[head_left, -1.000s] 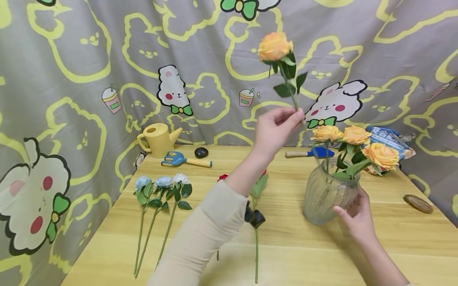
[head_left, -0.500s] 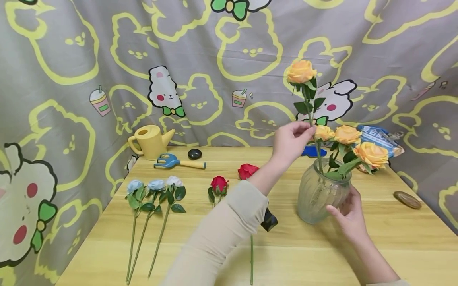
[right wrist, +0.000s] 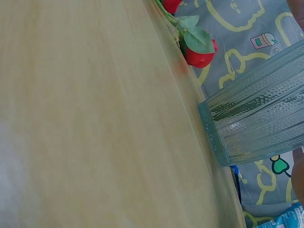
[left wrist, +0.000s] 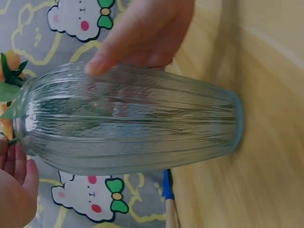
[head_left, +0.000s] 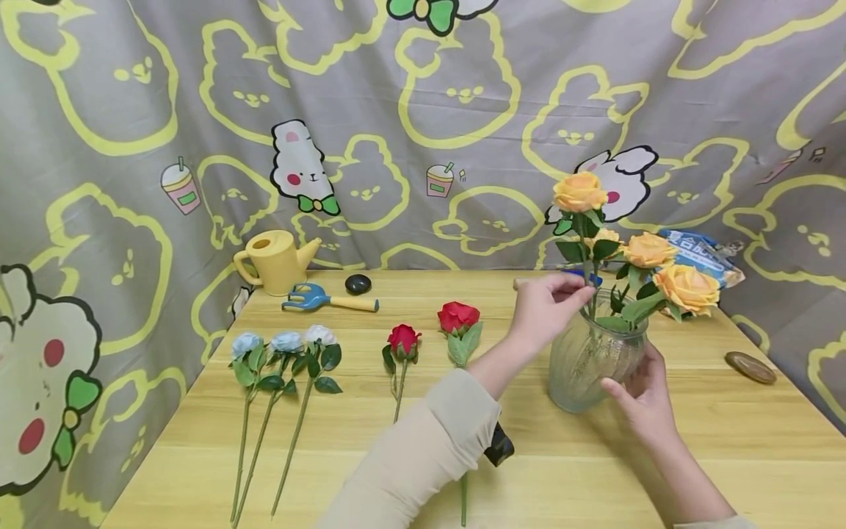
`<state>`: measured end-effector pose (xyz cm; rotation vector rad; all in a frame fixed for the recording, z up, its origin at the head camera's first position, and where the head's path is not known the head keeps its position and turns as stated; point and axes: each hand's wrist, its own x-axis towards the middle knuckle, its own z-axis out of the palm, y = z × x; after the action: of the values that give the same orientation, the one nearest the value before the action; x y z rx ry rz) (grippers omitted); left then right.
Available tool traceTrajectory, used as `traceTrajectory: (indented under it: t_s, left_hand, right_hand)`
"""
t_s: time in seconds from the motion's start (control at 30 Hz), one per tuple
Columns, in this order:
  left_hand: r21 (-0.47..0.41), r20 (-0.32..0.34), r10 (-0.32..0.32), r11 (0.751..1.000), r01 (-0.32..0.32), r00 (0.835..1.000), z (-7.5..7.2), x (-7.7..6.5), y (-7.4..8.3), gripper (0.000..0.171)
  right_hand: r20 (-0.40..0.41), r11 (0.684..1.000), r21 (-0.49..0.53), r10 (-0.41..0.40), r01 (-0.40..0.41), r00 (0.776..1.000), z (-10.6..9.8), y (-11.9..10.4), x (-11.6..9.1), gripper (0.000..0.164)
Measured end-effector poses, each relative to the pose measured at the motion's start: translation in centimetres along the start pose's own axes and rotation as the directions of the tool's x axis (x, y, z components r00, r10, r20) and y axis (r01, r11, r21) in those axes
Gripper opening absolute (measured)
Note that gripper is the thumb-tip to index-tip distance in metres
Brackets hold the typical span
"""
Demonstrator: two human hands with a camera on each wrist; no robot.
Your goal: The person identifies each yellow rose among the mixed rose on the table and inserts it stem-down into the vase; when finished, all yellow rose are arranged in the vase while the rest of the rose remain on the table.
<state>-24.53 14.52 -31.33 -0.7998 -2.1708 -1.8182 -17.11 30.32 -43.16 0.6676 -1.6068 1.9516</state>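
Observation:
My left hand (head_left: pixel 545 312) pinches the stem of a yellow-orange rose (head_left: pixel 580 192) between thumb and fingers, right at the mouth of a ribbed glass vase (head_left: pixel 573 375). The rose stands upright, its stem reaching down to the rim. Three more yellow-orange roses (head_left: pixel 689 289) lean out of the vase, one partly behind the held rose. Around the vase's right side my right hand (head_left: pixel 637 404) holds it, thumb in front, other fingers mostly hidden behind. The left wrist view shows the right thumb lying against the clear glass (left wrist: pixel 133 123).
Blue and white roses (head_left: pixel 286 342) lie at left, two red roses (head_left: pixel 459 317) mid-table, partly under the left arm. Behind are a yellow watering can (head_left: pixel 276 264), a small blue fork (head_left: pixel 311 297) and a black stone (head_left: pixel 358 283). A brown stone (head_left: pixel 750 367) and blue packet (head_left: pixel 707 257) are at right.
My left hand has brought the held rose rightward and down, from above the table to the vase's mouth. The right hand stays on the vase. The view has shifted slightly.

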Motion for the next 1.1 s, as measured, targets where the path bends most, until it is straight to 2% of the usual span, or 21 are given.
traceTrajectory:
  t_s: [0.13, 0.23, 0.27, 0.33, 0.43, 0.53, 0.6, 0.67, 0.7, 0.77, 0.83, 0.93, 1.0, 1.1]
  left_hand:
    - [0.068, 0.063, 0.096, 0.993, -0.100, 0.993, -0.2, -0.3, -0.1, 0.012]
    - [0.194, 0.147, 0.168, 0.962, -0.194, 0.975, -0.7, -0.3, 0.2, 0.013]
    - [0.246, 0.179, 0.188, 0.942, -0.229, 0.966, -0.9, -0.2, 0.3, 0.013]
    - [0.361, 0.248, 0.209, 0.886, -0.290, 0.946, -1.3, -0.1, 0.6, 0.016]
    - [0.501, 0.344, 0.216, 0.781, -0.373, 0.914, -1.6, 0.2, 1.2, 0.020]
    - [0.546, 0.452, 0.238, 0.688, -0.478, 0.860, -1.8, 0.6, 1.8, 0.021]
    - [0.531, 0.534, 0.256, 0.641, -0.555, 0.806, -1.9, 0.8, 2.2, 0.020]
    - [0.493, 0.607, 0.261, 0.618, -0.613, 0.751, -2.0, 1.0, 2.6, 0.019]
    - [0.475, 0.636, 0.254, 0.616, -0.629, 0.729, -2.0, 1.1, 2.8, 0.020]
    - [0.455, 0.673, 0.238, 0.613, -0.646, 0.700, -2.0, 1.1, 3.1, 0.020]
    - [0.446, 0.688, 0.227, 0.616, -0.649, 0.689, -1.9, 1.1, 3.3, 0.021]
    - [0.443, 0.680, 0.233, 0.625, -0.643, 0.695, -1.8, 0.9, 3.5, 0.020]
    - [0.448, 0.661, 0.245, 0.630, -0.634, 0.710, -1.6, 0.8, 3.7, 0.019]
    - [0.463, 0.614, 0.254, 0.650, -0.602, 0.747, -1.4, 0.6, 4.0, 0.018]
  right_hand:
    - [-0.005, 1.000, -0.013, 0.004, -0.004, 1.000, 0.0, 0.0, 0.0, 0.075]
    - [-0.008, 1.000, -0.023, 0.009, -0.009, 1.000, 0.0, -0.1, 0.0, 0.075]
    - [-0.009, 1.000, -0.026, 0.011, -0.011, 1.000, 0.0, -0.1, 0.0, 0.075]
    - [-0.010, 0.999, -0.032, 0.015, -0.016, 1.000, -0.1, -0.1, 0.0, 0.075]
    - [-0.006, 0.999, -0.036, 0.021, -0.021, 1.000, 0.0, -0.2, 0.0, 0.074]
    - [-0.002, 0.999, -0.042, 0.027, -0.027, 1.000, 0.0, -0.3, -0.1, 0.074]
    - [-0.010, 0.998, -0.052, 0.042, -0.042, 0.999, 0.0, -0.3, 0.0, 0.074]
    - [-0.024, 0.996, -0.064, 0.060, -0.062, 0.998, 0.0, -0.3, 0.0, 0.076]
    - [-0.031, 0.995, -0.069, 0.068, -0.069, 0.997, 0.0, -0.3, 0.0, 0.076]
    - [-0.030, 0.995, -0.068, 0.066, -0.068, 0.997, 0.0, -0.2, 0.0, 0.076]
    - [-0.011, 0.998, -0.053, 0.041, -0.041, 0.999, -0.1, -0.1, -0.1, 0.074]
    - [0.023, 1.000, -0.027, 0.000, 0.000, 1.000, -0.1, 0.0, -0.1, 0.071]
    - [0.029, 1.000, -0.020, -0.007, 0.007, 1.000, -0.1, -0.1, 0.0, 0.070]
    - [0.015, 0.999, -0.037, 0.022, -0.021, 1.000, 0.0, -0.2, 0.0, 0.072]
